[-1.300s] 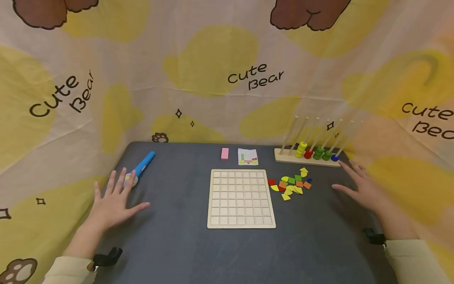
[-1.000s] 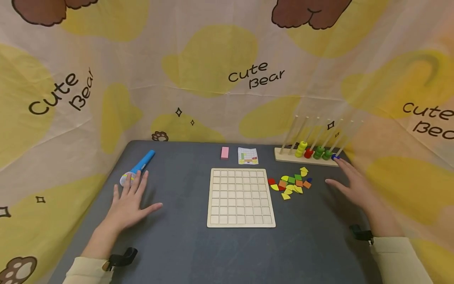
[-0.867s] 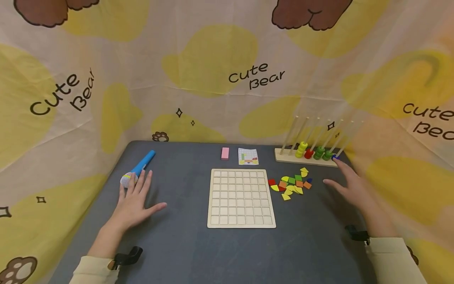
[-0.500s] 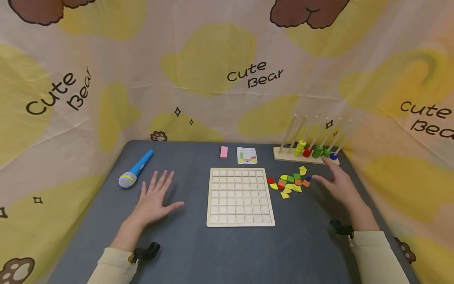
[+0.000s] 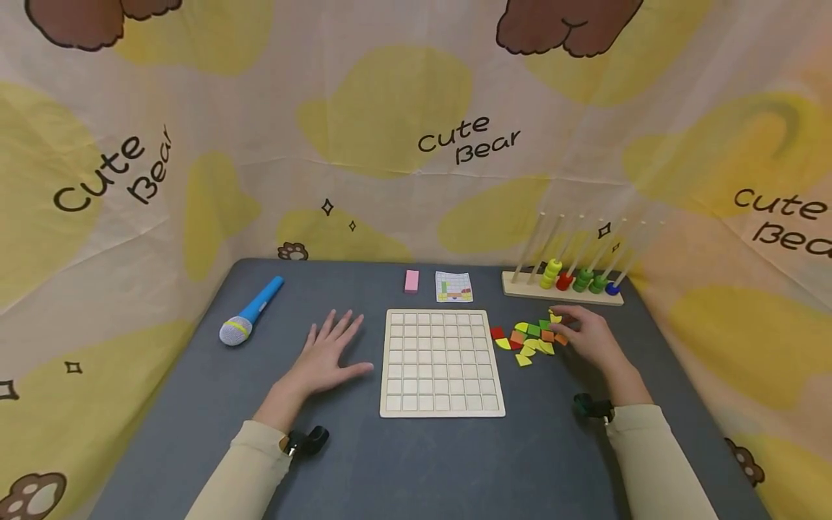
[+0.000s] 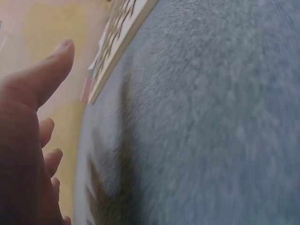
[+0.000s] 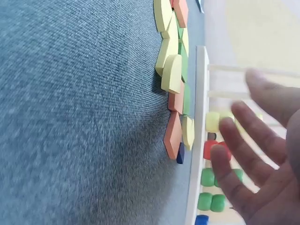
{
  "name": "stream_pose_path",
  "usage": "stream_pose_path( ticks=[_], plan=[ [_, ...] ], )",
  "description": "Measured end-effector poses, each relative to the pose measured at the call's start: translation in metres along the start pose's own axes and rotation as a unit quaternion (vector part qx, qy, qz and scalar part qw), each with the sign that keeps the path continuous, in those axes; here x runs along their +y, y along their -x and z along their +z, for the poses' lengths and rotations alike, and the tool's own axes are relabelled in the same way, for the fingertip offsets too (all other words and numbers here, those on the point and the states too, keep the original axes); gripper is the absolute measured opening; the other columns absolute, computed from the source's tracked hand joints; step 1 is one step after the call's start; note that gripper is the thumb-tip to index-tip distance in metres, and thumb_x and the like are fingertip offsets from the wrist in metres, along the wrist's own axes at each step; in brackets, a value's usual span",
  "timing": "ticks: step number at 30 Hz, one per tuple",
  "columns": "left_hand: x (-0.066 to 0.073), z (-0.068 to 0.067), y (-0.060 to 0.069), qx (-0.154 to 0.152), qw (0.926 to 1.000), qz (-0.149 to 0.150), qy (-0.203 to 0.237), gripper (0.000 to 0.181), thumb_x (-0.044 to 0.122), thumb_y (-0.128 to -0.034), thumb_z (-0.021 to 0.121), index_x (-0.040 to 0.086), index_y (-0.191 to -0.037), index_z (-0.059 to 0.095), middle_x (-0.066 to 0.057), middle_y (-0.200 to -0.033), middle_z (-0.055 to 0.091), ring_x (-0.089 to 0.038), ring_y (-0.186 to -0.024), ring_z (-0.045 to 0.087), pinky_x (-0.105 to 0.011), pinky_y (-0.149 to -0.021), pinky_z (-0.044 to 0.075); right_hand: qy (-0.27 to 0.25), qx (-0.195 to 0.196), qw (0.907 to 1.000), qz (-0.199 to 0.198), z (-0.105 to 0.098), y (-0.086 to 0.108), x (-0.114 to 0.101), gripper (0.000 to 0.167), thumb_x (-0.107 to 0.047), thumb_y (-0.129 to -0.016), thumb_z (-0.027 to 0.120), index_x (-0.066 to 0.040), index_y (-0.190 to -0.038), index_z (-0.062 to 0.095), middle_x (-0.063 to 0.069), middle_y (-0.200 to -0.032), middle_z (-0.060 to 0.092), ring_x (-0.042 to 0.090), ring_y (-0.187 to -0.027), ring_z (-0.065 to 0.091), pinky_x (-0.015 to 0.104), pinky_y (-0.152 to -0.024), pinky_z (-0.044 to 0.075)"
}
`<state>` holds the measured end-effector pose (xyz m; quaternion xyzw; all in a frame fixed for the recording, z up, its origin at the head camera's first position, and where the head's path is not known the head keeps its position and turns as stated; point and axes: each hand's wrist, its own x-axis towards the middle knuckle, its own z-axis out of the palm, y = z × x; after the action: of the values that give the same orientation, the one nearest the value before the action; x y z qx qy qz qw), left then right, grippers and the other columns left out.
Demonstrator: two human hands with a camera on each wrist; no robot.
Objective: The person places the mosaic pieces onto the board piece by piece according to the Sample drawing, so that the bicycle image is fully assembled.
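Observation:
In the head view the left hand (image 5: pixel 325 361) is spread just left of the wooden grid board (image 5: pixel 442 414), fingers apart, holding nothing. The right hand (image 5: pixel 593 341) hovers at the right end of a loose pile of small coloured pieces (image 5: pixel 533 346), its thumb and index finger on either side of a yellow piece (image 5: pixel 555 318). In the right wrist view that hand (image 7: pixel 262 154) has its fingers apart, with nothing seen between them; an orange piece (image 7: pixel 173 136) lies on the dark surface below. In the left wrist view, the board's edge (image 6: pixel 117 58) stands beyond the thumb.
A pegged rack (image 5: pixel 529 289) with coloured beads stands at the back right. Behind the board lie a pink block (image 5: pixel 412 282) and a small printed card (image 5: pixel 454 287). A blue toy microphone (image 5: pixel 253 310) is on the left. Patterned cloth (image 5: pixel 364 108) hangs around the table.
The left hand has moved right, from beside the microphone to beside the board. The right hand has moved left and down from the rack's end to the coloured pieces, its thumb and index finger closer together.

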<state>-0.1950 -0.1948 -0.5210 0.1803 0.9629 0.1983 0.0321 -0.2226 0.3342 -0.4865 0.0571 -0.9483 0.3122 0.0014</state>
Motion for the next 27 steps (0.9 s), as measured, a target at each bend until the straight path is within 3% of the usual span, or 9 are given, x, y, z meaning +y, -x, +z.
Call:
stream_pose_path(
  ticks=[7, 13, 20, 27],
  plan=[
    [0.009, 0.01, -0.01, -0.058, 0.9974, 0.036, 0.022, 0.095, 0.069, -0.086, 0.064, 0.028, -0.162, 0.023, -0.008, -0.17, 0.017, -0.039, -0.157, 0.001, -0.068, -0.121, 0.002, -0.009, -0.07, 0.9951, 0.07, 0.008, -0.013, 0.003, 0.046, -0.03, -0.099, 0.066, -0.005, -0.137, 0.06, 0.021, -0.122, 0.067, 0.037, -0.107, 0.061, 0.055, -0.096, 0.052],
    [0.016, 0.017, -0.017, -0.083, 0.994, 0.061, 0.035, 0.093, 0.068, -0.0864, 0.064, 0.027, -0.161, 0.027, -0.009, -0.17, 0.017, -0.039, -0.157, 0.0, -0.067, -0.122, 0.0, 0.009, -0.093, 0.9915, 0.091, 0.013, -0.018, 0.011, 0.049, -0.033, -0.098, 0.067, -0.004, -0.137, 0.061, 0.016, -0.108, 0.064, 0.031, -0.095, 0.054, 0.044, -0.084, 0.05],
    [0.014, 0.021, -0.019, -0.082, 0.9948, 0.053, 0.03, 0.095, 0.07, -0.0843, 0.065, 0.027, -0.161, 0.029, -0.007, -0.17, 0.017, -0.037, -0.157, 0.001, -0.065, -0.123, -0.001, 0.011, -0.093, 0.9918, 0.087, 0.015, -0.025, 0.016, 0.049, -0.036, -0.099, 0.066, -0.005, -0.137, 0.061, 0.014, -0.105, 0.065, 0.028, -0.091, 0.054, 0.036, -0.078, 0.046],
    [0.014, 0.023, -0.021, -0.078, 0.995, 0.055, 0.031, 0.097, 0.073, -0.0839, 0.064, 0.028, -0.161, 0.026, -0.005, -0.17, 0.015, -0.035, -0.158, 0.0, -0.063, -0.123, -0.003, 0.013, -0.083, 0.992, 0.094, 0.012, -0.032, 0.019, 0.049, -0.034, -0.097, 0.069, 0.0, -0.132, 0.063, 0.013, -0.091, 0.063, 0.025, -0.079, 0.054, 0.031, -0.067, 0.043]
  ],
)
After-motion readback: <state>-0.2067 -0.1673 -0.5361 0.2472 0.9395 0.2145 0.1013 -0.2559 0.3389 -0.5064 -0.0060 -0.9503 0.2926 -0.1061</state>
